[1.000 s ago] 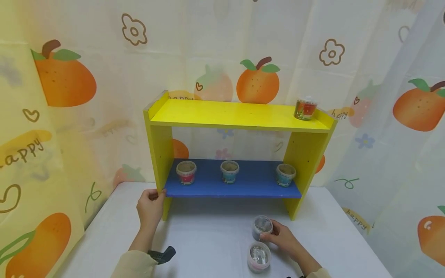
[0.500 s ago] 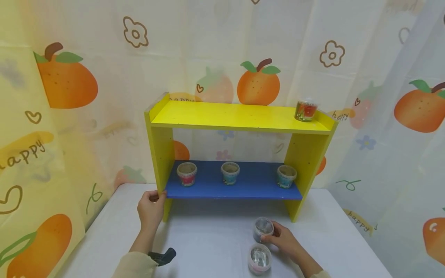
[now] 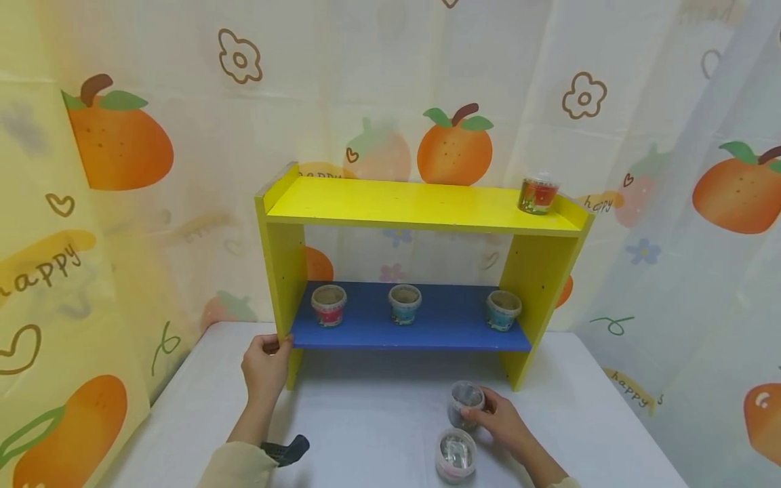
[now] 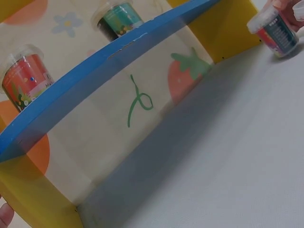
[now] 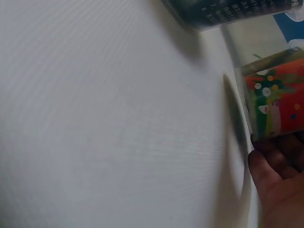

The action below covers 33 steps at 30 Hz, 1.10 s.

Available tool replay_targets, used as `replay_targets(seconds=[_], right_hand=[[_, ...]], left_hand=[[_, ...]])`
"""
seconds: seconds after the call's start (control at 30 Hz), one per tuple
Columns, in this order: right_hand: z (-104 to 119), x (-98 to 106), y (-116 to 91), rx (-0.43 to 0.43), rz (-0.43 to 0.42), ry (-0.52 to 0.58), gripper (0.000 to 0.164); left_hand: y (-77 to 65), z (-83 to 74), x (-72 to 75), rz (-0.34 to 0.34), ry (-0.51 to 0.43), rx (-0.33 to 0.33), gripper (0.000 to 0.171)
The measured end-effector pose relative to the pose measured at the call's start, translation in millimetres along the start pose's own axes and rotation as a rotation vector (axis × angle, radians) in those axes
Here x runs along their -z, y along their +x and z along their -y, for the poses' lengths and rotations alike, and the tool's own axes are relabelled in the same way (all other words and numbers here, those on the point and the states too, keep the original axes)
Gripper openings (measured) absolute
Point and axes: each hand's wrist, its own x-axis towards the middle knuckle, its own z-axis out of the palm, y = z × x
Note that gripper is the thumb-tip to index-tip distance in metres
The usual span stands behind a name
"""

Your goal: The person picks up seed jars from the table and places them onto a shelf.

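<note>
In the head view my left hand (image 3: 265, 362) grips the yellow side panel at the left end of the shelf unit (image 3: 281, 298), beside the blue board (image 3: 354, 332). Only a fingertip (image 4: 5, 214) of it shows in the left wrist view. My right hand (image 3: 502, 420) holds a small clear-lidded plastic tub (image 3: 465, 405) between thumb and fingers, low over or on the white table. The right wrist view shows this tub's red and green flowered label (image 5: 280, 102). Just in front of it stands a second lidded tub (image 3: 455, 455), near the right hand.
Several tubs stand on the shelf unit: a pink one (image 3: 329, 306) and two blue ones (image 3: 405, 305), (image 3: 503, 312) on the blue board, and a red one (image 3: 538, 195) on the yellow top at right. A patterned curtain (image 3: 366, 88) hangs behind the white table (image 3: 366, 420).
My right hand has shifted the held tub slightly to the right, away from the tub in front. The left hand stays on the side panel.
</note>
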Motion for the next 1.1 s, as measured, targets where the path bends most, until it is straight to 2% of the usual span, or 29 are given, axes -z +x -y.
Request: replay_targets(seconds=[0.37,0.63,0.87,1.1], right_hand=[[17.2,6.5,-0.7,0.061,-0.071,-0.035,0.06],[52.4,15.5,-7.5,0.12,-0.073,0.083,0.05],[89.5,28.3,-16.5,0.237,-0.046,0.137,0.05],[132.1,42.8,-20.7,0.405,-0.096,0.107,0.043]], left_hand=[[-0.3,0.4,-0.4,-0.003,0.005,-0.006,0.031],[-0.4,-0.3,-0.3,-0.002,-0.002,-0.001,0.03],[-0.4,-1.7,-0.4,0.002,-0.009,0.006,0.031],[-0.4,-0.8,-0.3,-0.001,-0.011,0.0,0.032]])
